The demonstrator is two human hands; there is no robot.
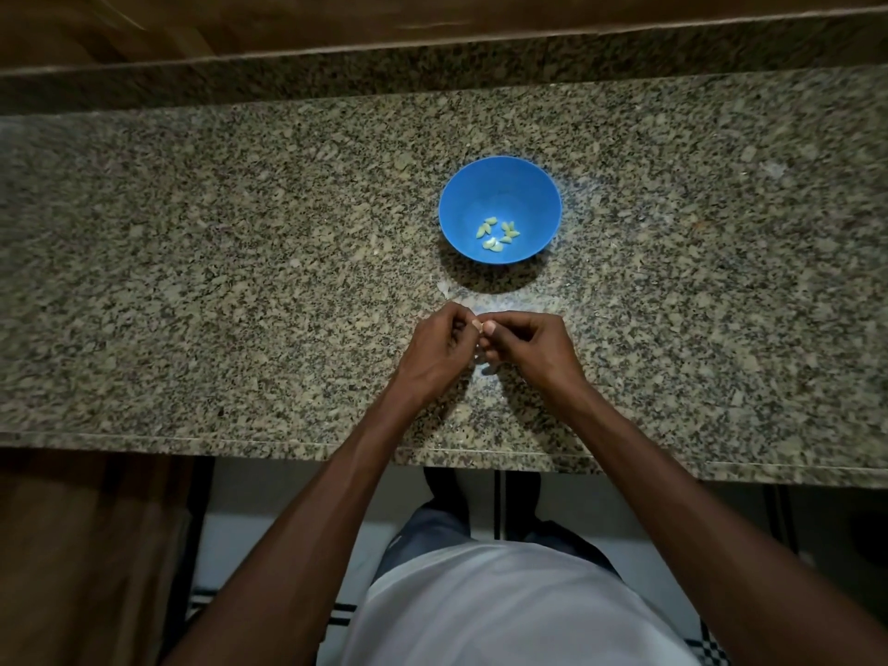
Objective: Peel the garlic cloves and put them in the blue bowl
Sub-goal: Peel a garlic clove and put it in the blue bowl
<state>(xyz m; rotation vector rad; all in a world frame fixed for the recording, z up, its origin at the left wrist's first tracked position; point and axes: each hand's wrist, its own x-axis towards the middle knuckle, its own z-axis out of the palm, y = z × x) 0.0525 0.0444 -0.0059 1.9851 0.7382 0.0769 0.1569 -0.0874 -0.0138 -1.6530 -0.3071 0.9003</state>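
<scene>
Head view: the left hand [439,346] and right hand [531,343], fingers curled, pinch one small garlic clove [477,325] between them above the speckled granite table [240,281]. The round, smooth blue bowl [499,185] beyond holds pale peeled cloves [497,234].

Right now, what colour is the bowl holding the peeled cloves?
Blue: the bowl is plain blue, with pale yellowish-green cloves inside. The head view shows it.

- Left hand [439,346] and right hand [531,346] meet fingertip to fingertip (fingers curled), pinching something small between them.
- Both forearms bare, angled inward.
</scene>
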